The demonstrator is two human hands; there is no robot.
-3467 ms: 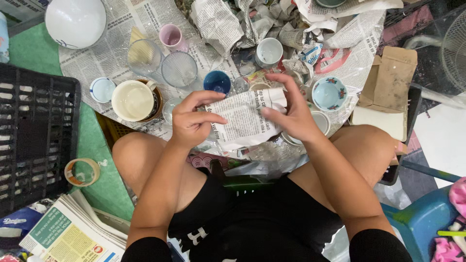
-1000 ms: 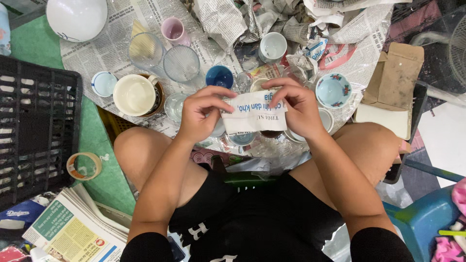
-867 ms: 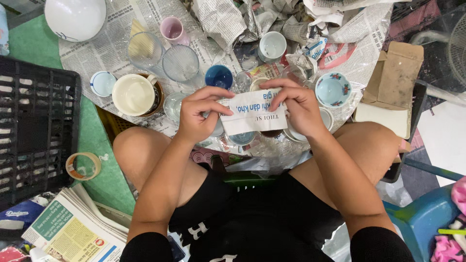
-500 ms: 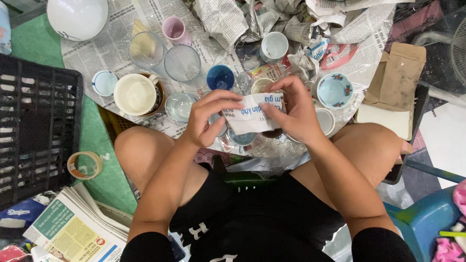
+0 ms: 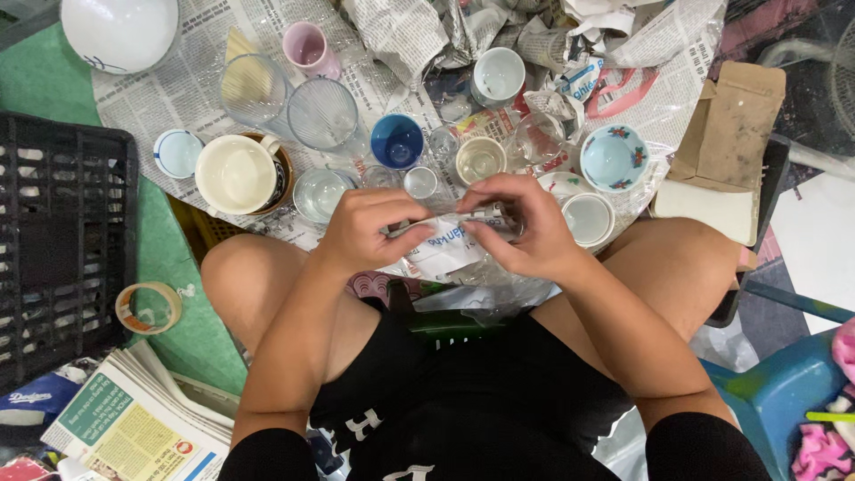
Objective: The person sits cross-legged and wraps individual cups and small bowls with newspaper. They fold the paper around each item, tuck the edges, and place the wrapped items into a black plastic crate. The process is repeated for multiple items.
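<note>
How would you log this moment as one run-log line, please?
left hand: grips newspaper bundle | right hand: grips it too

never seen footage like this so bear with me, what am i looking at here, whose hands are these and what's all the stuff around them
There is no machine here. A person wears a camera on their head, so the one view looks straight down at their own lap and hands. The left hand and right hand together grip a small bundle wrapped in newspaper; what is inside is hidden. In front lies a spread newspaper sheet holding cups and glasses, among them a blue cup, a pink cup and a cream mug. A black crate and a tape roll sit on the person's left.
</note>
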